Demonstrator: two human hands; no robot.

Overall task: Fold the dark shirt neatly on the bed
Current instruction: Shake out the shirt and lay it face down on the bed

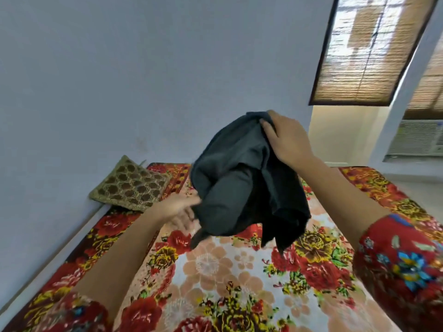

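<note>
Right hand (285, 137), upper centre-right of frame, fingers curled over and clamped on the top bunch of the dark shirt (239, 183), thumb side tucked into the cloth. Shirt hangs from that grip in mid-air, centre frame, above the bed (215, 271), lowest points dangling just over the cover; whether they touch it, cannot tell. Left hand (178, 212) sits lower, centre-left, palm turned inward, fingers (191, 204) stretched out roughly straight and apart, tips at the shirt's lower left edge, not wrapped round anything; motion-blurred, so contact is hard to confirm. Shirt is below and left of the right hand, right of the left hand, between the two forearms. Fabric: dark charcoal to black, matte, soft knit look, crumpled into thick rounded folds with one tube-like roll in the middle and limp pointed ends at the bottom. Bed cover is a floral blanket (318, 271), plush with slight sheen, big red and yellow roses on a pale peach centre, red border. Square cushion (130, 185) at centre-left, olive-gold with brown honeycomb embroidery, propped on the bed's far left corner against the wall (119, 68), which is plain, smooth, pale blue-grey. Woven bamboo-style blind (359, 56) in a dark frame, upper right. White ribbed air conditioner (417, 137) at right edge. Red floral sleeve (402, 259) on the right arm, lower right.
</note>
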